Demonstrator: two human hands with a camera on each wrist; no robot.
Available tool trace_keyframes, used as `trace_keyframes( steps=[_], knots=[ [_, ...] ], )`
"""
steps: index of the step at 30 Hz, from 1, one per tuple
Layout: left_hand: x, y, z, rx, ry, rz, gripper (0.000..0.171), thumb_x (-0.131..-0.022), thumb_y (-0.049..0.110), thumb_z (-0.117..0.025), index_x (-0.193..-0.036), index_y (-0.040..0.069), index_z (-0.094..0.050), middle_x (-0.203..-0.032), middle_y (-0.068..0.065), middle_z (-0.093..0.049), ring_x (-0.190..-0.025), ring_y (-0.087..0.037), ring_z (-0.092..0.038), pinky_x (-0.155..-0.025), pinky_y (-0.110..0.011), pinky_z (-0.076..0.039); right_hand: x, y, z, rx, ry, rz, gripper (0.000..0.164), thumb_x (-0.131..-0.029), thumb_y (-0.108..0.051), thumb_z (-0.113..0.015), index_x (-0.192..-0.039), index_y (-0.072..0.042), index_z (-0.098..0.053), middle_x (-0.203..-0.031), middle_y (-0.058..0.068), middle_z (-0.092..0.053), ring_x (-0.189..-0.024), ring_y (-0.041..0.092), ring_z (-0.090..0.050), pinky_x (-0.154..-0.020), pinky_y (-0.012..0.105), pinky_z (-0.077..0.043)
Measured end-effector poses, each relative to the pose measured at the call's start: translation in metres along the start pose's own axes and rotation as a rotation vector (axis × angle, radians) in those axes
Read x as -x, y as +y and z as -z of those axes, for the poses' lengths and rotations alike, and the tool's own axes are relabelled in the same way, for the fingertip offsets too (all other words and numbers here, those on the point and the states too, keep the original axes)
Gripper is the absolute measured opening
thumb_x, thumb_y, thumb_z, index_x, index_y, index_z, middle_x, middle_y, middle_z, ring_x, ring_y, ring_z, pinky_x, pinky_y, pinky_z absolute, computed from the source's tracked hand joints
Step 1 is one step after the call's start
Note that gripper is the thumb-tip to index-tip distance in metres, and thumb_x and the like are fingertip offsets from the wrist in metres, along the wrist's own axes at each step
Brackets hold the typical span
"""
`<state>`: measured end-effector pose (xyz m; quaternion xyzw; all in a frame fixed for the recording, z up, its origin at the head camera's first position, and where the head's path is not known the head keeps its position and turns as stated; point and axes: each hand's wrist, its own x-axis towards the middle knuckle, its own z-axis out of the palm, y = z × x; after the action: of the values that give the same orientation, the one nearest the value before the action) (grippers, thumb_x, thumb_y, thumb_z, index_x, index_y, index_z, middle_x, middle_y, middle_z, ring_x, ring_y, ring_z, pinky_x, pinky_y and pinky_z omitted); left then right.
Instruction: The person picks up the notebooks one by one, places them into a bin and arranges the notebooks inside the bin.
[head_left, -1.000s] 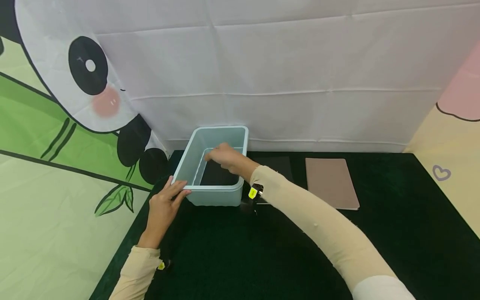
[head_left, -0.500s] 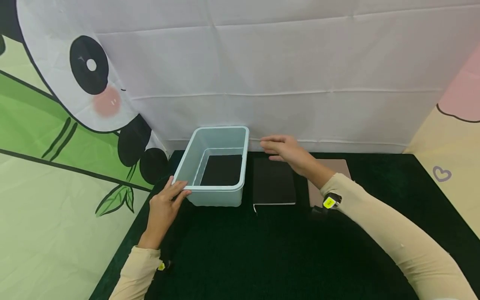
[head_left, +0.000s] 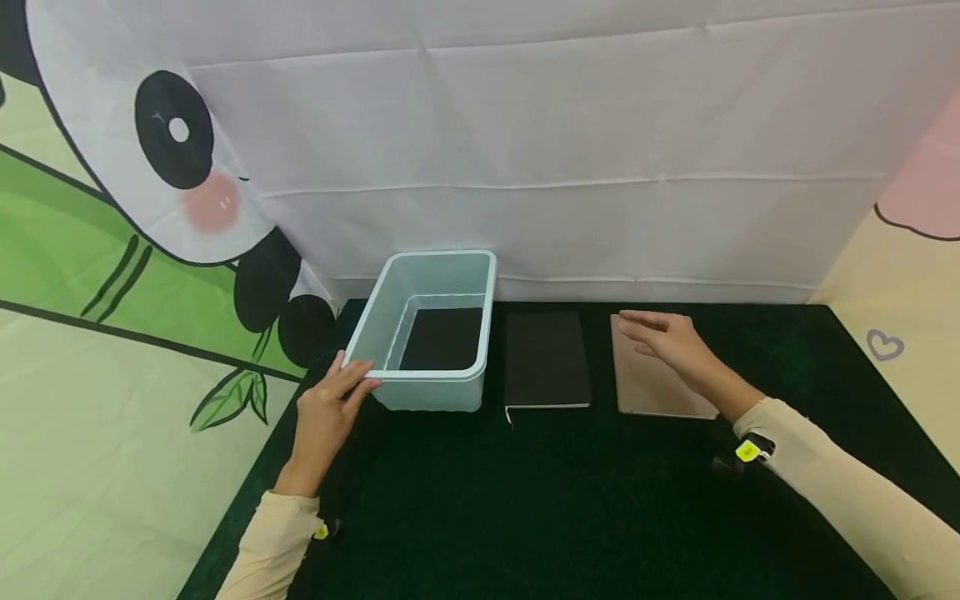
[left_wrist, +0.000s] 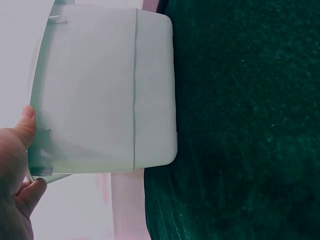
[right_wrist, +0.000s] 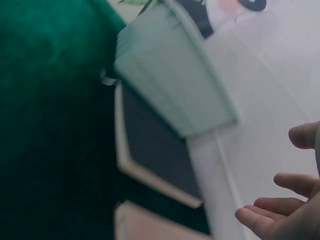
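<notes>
At the front left corner of a light blue plastic bin (head_left: 431, 395), my left hand (head_left: 324, 427) holds the rim. The left wrist view has the thumb (left_wrist: 26, 122) on the bin's wall and another finger round the corner. Inside the bin lies a flat black rectangle (head_left: 442, 340), like a notebook cover. My right hand (head_left: 678, 350) hovers over a pinkish-brown notebook (head_left: 654, 390), fingers spread and holding nothing. Between bin and pinkish notebook lies a black notebook (head_left: 547, 362) with a pale ribbon at its near left corner.
A dark green cloth (head_left: 525, 500) covers the table. Behind it hangs a white sheet (head_left: 570, 133), with a printed panda (head_left: 210, 208) toward the left. The table's left edge runs beneath my left forearm.
My right hand has come out of the bin and travelled right, past the black notebook, to the pinkish one. The left hand stays at the bin's corner.
</notes>
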<state>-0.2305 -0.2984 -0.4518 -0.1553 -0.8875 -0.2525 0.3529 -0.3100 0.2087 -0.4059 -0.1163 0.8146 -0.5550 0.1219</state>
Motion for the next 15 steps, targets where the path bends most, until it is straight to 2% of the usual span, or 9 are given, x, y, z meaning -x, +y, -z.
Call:
trace_keyframes(
  steps=[5,7,10,11,13,15],
  knots=[
    [0.001,-0.001,-0.002,0.003,0.017,-0.007,0.036,-0.083,0.003,-0.083,-0.118,0.003,-0.076,-0.115,-0.016,-0.075,-0.127,-0.045,-0.058,-0.101,-0.059,-0.047,0.013,0.037,0.013,0.254,0.071,0.001,0.068,-0.106,-0.051,-0.05,-0.155,-0.003,-0.042,-0.156,0.026,-0.042,-0.142,0.046,-0.042,-0.113,0.063,-0.04],
    [0.001,-0.001,-0.003,0.0,0.019,-0.007,0.036,-0.082,0.003,-0.083,-0.118,0.003,-0.076,-0.115,-0.016,-0.075,-0.127,-0.045,-0.058,-0.101,-0.059,-0.047,0.019,0.048,0.017,0.356,0.101,-0.008,0.068,-0.106,-0.053,-0.049,-0.154,-0.006,-0.043,-0.155,0.028,-0.043,-0.139,0.049,-0.044,-0.109,0.067,-0.04],
    [0.001,-0.001,-0.004,-0.003,0.015,-0.002,0.035,-0.083,0.003,-0.083,-0.117,0.003,-0.076,-0.115,-0.017,-0.075,-0.127,-0.045,-0.058,-0.101,-0.059,-0.047,0.026,0.067,0.025,0.458,0.132,0.025,0.064,-0.106,-0.05,-0.051,-0.152,-0.006,-0.047,-0.151,0.032,-0.046,-0.131,0.051,-0.051,-0.101,0.068,-0.047],
    [0.0,0.0,-0.004,-0.006,0.013,-0.002,0.035,-0.083,0.003,-0.082,-0.117,0.003,-0.076,-0.115,-0.017,-0.075,-0.127,-0.045,-0.058,-0.1,-0.059,-0.048,0.029,0.073,0.028,0.488,0.14,0.042,0.063,-0.106,-0.049,-0.052,-0.151,-0.005,-0.048,-0.149,0.033,-0.047,-0.124,0.051,-0.056,-0.094,0.064,-0.052],
    [0.0,0.0,-0.005,-0.009,0.012,-0.002,0.035,-0.083,0.003,-0.082,-0.117,0.002,-0.076,-0.115,-0.018,-0.075,-0.126,-0.045,-0.058,-0.1,-0.06,-0.048,0.033,0.085,0.033,0.531,0.154,0.079,0.061,-0.105,-0.046,-0.055,-0.149,-0.004,-0.051,-0.133,0.033,-0.059,-0.098,0.044,-0.066,-0.076,0.05,-0.058],
    [0.0,0.0,-0.005,-0.018,0.013,0.0,0.035,-0.083,0.003,-0.082,-0.117,0.002,-0.076,-0.115,-0.018,-0.075,-0.127,-0.045,-0.058,-0.1,-0.06,-0.048,0.035,0.096,0.036,0.564,0.172,0.11,0.059,-0.104,-0.044,-0.058,-0.147,-0.003,-0.053,-0.131,0.032,-0.06,-0.076,0.032,-0.064,-0.061,0.037,-0.053]
  ],
)
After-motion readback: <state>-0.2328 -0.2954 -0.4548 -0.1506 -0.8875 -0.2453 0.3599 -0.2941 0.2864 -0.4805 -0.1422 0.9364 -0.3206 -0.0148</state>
